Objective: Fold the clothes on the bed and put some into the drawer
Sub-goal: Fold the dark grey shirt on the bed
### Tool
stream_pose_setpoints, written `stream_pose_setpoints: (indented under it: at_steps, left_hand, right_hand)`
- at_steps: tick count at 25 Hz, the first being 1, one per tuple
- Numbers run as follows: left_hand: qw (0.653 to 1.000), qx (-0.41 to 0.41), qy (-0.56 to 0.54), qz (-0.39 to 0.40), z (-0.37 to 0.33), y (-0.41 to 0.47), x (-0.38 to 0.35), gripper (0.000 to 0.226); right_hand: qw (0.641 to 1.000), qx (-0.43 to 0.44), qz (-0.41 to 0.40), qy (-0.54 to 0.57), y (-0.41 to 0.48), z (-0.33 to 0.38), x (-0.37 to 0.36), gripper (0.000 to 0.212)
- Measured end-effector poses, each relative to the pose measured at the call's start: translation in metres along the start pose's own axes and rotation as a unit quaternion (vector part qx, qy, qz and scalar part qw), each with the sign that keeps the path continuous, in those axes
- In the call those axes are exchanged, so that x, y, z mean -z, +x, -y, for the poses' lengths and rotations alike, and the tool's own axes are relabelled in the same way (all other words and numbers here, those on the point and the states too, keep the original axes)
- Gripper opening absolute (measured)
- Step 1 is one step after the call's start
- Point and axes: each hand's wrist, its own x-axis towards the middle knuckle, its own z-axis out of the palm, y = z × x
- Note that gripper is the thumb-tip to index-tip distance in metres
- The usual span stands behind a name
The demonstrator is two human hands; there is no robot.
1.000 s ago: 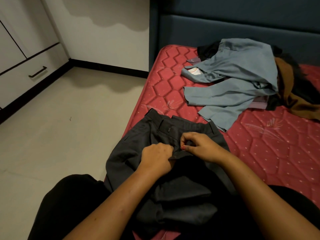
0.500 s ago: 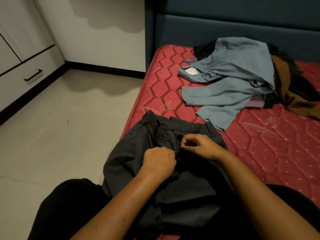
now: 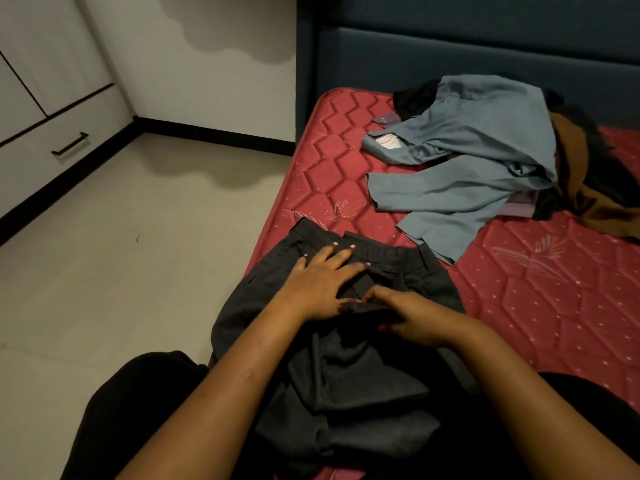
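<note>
Dark grey trousers (image 3: 426,282) lie on the near left corner of the red mattress (image 3: 540,292), waistband away from me, legs bunched towards my lap. My left hand (image 3: 322,282) lies flat on the waistband area with fingers spread straight. My right hand (image 3: 408,317) rests just right of it at the fly, fingers curled round a fold of the dark cloth. A grey-blue shirt (image 3: 478,157) lies crumpled farther up the bed, over dark and brown garments (image 3: 581,174). A white drawer with a black handle (image 3: 69,144) is shut at the far left.
A dark blue headboard (image 3: 450,53) stands behind the mattress. Pale floor (image 3: 131,237) stretches between the bed's left edge and the white cabinets. A black skirting runs along the wall. My dark-clad knees fill the bottom of the view.
My left hand has opened from a fist at the fly and now lies flat on the waistband. My right hand has slid down and towards me on the trousers.
</note>
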Motion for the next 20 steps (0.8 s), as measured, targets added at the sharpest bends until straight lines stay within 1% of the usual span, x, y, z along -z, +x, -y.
stream_pose_setpoints:
  at_steps: [1, 2, 4, 5, 8, 10, 11, 12, 13, 15, 16, 18, 20]
  left_hand:
    - [1.000, 0.008, -0.010, 0.025, 0.004, 0.003, -0.005, 0.076]
    - [0.999, 0.018, -0.023, 0.045, 0.006, 0.004, -0.009, 0.082]
    - [0.997, 0.035, -0.038, 0.049, 0.005, 0.007, -0.018, 0.089]
    - [0.999, 0.025, -0.013, 0.035, 0.004, 0.009, -0.020, 0.088]
    - [0.992, -0.054, 0.113, -0.028, -0.001, 0.011, -0.018, 0.080]
    - [0.976, -0.122, 0.163, -0.078, -0.003, 0.013, -0.008, 0.071]
    - [0.969, -0.151, 0.167, -0.098, -0.002, 0.016, -0.002, 0.060]
    - [0.969, -0.165, 0.149, -0.104, -0.001, 0.016, 0.006, 0.046]
    - [0.976, -0.159, 0.114, -0.096, 0.002, 0.015, 0.014, 0.037]
    - [0.988, -0.138, 0.012, -0.074, 0.014, 0.012, 0.024, 0.031]
    - [0.988, -0.124, -0.058, -0.064, 0.022, 0.010, 0.026, 0.029]
    - [0.976, -0.090, -0.195, -0.031, 0.037, 0.007, 0.026, 0.028]
    - [0.962, -0.063, -0.267, -0.013, 0.049, 0.007, 0.030, 0.023]
  right_hand:
    - [0.999, 0.014, -0.044, -0.009, 0.001, 0.003, 0.002, 0.041]
    - [0.997, 0.024, -0.072, -0.015, 0.001, 0.008, 0.004, 0.040]
    - [0.995, 0.035, -0.086, -0.037, 0.004, 0.014, 0.003, 0.051]
    - [0.994, 0.043, -0.085, -0.047, 0.005, 0.017, 0.003, 0.049]
    - [0.993, 0.060, -0.052, -0.089, -0.003, 0.024, 0.003, 0.026]
    - [0.989, 0.069, -0.034, -0.124, -0.008, 0.025, 0.002, 0.025]
    - [0.988, 0.068, -0.043, -0.133, -0.008, 0.024, 0.003, 0.026]
    - [0.987, 0.054, -0.058, -0.138, -0.007, 0.022, 0.005, 0.028]
    - [0.986, 0.034, -0.080, -0.139, -0.005, 0.018, 0.008, 0.029]
    - [0.981, 0.000, -0.130, -0.142, 0.000, 0.010, 0.012, 0.024]
    - [0.978, -0.001, -0.150, -0.147, 0.002, 0.007, 0.012, 0.021]
    - [0.971, 0.017, -0.165, -0.171, 0.009, 0.007, 0.009, 0.017]
    - [0.963, 0.068, -0.189, -0.180, 0.009, 0.014, 0.007, 0.012]
